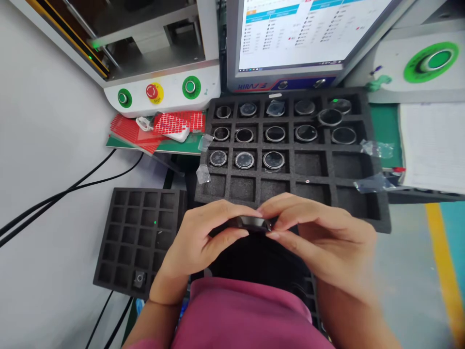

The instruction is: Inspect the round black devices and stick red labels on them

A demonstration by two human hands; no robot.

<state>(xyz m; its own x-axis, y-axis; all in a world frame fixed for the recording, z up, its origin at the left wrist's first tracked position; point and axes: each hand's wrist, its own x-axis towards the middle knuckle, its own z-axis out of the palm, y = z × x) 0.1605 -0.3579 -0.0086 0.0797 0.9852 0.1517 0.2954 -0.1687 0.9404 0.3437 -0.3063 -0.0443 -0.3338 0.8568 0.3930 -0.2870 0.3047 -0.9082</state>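
Observation:
Between both hands, in front of the body, is a dark round watch case (252, 222) with a grey metallic side, seen edge-on. My left hand (209, 232) pinches its left end between thumb and fingers. At its right end, the thumb and fingertips of my right hand (316, 232) are closed on the case. Just beyond the hands lies a black foam tray (381, 213) with square pockets, several of them holding round watch faces (275, 134). One round piece (330, 117) rests tilted over the pocket dividers at the tray's right.
A smaller foam tray (119, 213) at the left holds one small part (139, 278). Behind stand a machine with buttons (190, 87) and a monitor (290, 39). Red-patterned sheets (174, 122) lie at the left, papers (432, 145) at the right. Black cables (69, 189) cross the left side.

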